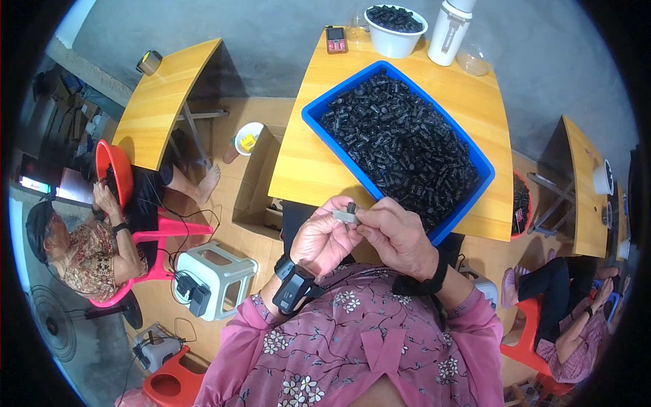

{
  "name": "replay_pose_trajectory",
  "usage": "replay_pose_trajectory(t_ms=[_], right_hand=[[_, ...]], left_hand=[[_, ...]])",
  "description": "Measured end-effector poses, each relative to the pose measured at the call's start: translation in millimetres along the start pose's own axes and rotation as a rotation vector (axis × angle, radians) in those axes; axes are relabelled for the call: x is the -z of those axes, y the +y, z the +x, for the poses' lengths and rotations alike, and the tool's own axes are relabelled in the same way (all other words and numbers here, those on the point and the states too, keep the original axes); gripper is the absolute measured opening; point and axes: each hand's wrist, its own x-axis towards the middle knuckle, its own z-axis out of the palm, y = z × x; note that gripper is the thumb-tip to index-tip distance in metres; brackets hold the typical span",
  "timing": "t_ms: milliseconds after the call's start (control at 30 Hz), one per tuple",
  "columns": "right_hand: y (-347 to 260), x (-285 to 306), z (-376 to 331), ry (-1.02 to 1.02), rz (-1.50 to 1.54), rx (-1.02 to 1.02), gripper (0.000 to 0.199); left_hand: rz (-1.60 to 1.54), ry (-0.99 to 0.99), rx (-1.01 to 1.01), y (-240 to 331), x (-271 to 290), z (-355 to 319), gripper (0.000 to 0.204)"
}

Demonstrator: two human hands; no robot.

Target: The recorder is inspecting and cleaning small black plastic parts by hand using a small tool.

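In front of my chest, both hands are raised at the near edge of the table. My left hand [320,239] is closed, its thumb and fingers pinching a small flat grey piece [344,217]. A small black plastic part [351,207] stands up at that piece; whether it sits in it or is held against it I cannot tell. My right hand [400,237] is closed too, thumb and forefinger pinched at the right end of the grey piece. Just beyond my hands lies a blue tray [342,150], heaped with small black plastic parts [400,142].
A yellow wooden table [305,146] bears a red keypad phone [336,41], a white bowl [395,45] of black parts and a white bottle [449,34]. Left stand a cardboard box [254,186] and a grey stool [217,275]. Other people sit working at left [95,261] and right [576,332].
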Motion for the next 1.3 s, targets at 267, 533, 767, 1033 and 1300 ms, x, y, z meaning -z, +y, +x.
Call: replay_pose_trajectory(t_ms=[267,533,767,1033,1300], right_hand=[[-4.1,7.0,2.7,-0.053,-0.007,-0.029,0.021],[5.4,12.2,8.1,0.033,-0.002,-0.047,0.02],[-7.6,18.2,9.1,0.064,0.131,-0.162,0.018],[-1.7,-0.2,0.4,0.012,0.037,-0.019,0.023],[-2.6,5.1,2.3,-0.039,-0.003,-0.018,0.023]], left_hand=[[0.04,0.016,-0.025,0.1,-5.0,-1.0,0.026],[-0.037,-0.095,0.042,-0.5,-7.6,-2.5,0.021],[-0.077,-0.064,0.031,0.0,-2.8,0.8,0.021],[-0.003,-0.023,-0.015,0.3,-6.9,-0.8,0.025],[0.041,-0.01,-0.035,-0.2,-6.3,0.3,0.024]])
